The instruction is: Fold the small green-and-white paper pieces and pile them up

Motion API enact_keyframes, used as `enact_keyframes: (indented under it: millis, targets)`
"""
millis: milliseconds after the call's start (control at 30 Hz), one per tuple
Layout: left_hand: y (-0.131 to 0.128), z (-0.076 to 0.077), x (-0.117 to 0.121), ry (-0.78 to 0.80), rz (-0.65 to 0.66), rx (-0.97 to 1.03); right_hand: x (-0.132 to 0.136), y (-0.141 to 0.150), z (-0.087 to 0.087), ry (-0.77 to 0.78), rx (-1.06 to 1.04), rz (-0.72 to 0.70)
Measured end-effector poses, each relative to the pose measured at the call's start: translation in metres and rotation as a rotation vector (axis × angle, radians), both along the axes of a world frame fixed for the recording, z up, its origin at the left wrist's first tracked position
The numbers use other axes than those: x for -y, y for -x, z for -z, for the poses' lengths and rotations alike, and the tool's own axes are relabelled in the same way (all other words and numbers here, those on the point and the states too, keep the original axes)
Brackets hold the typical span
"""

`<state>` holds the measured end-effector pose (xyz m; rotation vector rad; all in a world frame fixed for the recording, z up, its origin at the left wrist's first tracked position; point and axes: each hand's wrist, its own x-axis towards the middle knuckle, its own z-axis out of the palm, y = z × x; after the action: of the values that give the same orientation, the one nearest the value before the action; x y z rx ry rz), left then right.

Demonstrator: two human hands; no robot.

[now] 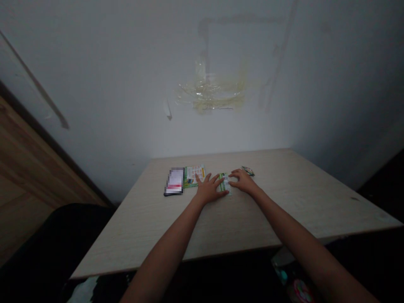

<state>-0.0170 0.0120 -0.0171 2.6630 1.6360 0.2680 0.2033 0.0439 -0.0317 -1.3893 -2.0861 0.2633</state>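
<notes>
Yellowed, crinkled tape adheres to the far wall; a wooden panel stands left; a dark object, near left.

On table, left to right | phone | leaflet beside phone | card | packet, farther back than card

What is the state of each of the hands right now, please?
Left hand: open, fingers spread, partly over the small green-and-white paper.
Right hand: fingers bent at that paper; whether it grips it cannot be told.
</notes>
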Motion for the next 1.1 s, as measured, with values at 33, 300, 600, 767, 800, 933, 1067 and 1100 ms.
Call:
enact_keyframes:
  millis: [33,300,600,767,800,933,1067,1100]
  targets:
    - [0.000,0.000,0.000,-0.001,0.001,-0.002,0.001,-0.001,0.000,0.014,-0.001,-0.011]
    - [0.000,0.001,-0.001,0.000,-0.004,-0.008,0.004,-0.008,-0.002,0.092,0.034,-0.070]
    - [-0.001,-0.001,0.001,0.019,-0.024,-0.025,0.005,-0.013,0.001,0.139,0.046,-0.095]
    - [0.000,0.002,-0.002,0.012,-0.009,-0.014,0.008,-0.010,-0.002,0.113,0.037,-0.084]
    - [0.000,0.002,-0.002,0.009,-0.006,-0.010,0.009,-0.009,-0.003,0.095,0.041,-0.075]
    - [0.000,0.002,-0.002,-0.001,0.002,-0.006,0.010,-0.005,-0.004,0.059,0.070,-0.053]
    - [0.000,0.002,-0.001,0.004,-0.007,-0.011,0.009,-0.007,-0.004,0.098,0.091,-0.068]
    - [0.000,0.002,-0.001,0.008,-0.010,-0.010,0.009,-0.008,-0.004,0.110,0.093,-0.076]
